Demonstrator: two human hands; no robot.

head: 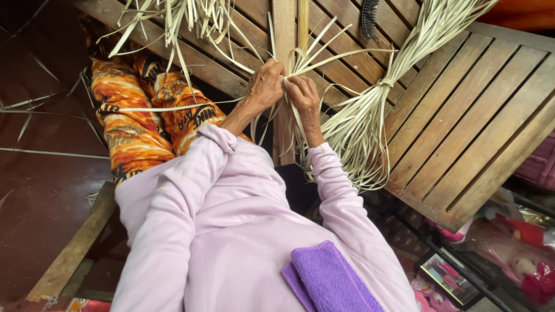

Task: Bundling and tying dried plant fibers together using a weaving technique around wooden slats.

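We pinch pale leaf strips [324, 58] between our left hand [266, 85] and right hand [302, 92], fingers of both clenched on them where they meet over the slatted wooden bench [462, 133], the strips fanning away from us, both hands equally near.

I see a loose, pale lilac long-sleeved top [231, 231] with soft folds, its cuffs pushed a little way up both forearms. The left hand [265, 86] and right hand [304, 95] are bare, with no rings, watch or gloves that I can make out. Below the top are trousers [139, 121] in a bright orange and yellow pattern with black lettering-like marks. A purple towel [332, 280] is draped over the chest.
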